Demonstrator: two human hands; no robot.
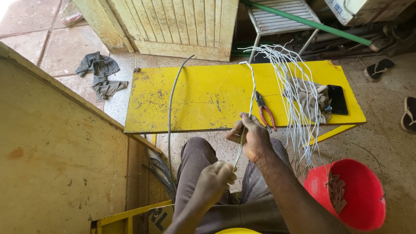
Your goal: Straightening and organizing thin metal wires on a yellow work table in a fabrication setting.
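White wire clamped in both fists, left hand near, right hand farther.
Red bucket sits right; yellow bench beyond.

So there's this low, scuffed yellow-painted wooden bench sitting on a speckled concrete floor. On the bench top: a pair of red-handled pliers, a crumpled beige cloth, a black slab-shaped phone just beside the cloth, and a bundle of thin white wires draped over the cloth and hanging off the front edge. On the floor near the bench's right end stands a round red plastic bucket, and a crumpled grey rag lies on the far left.
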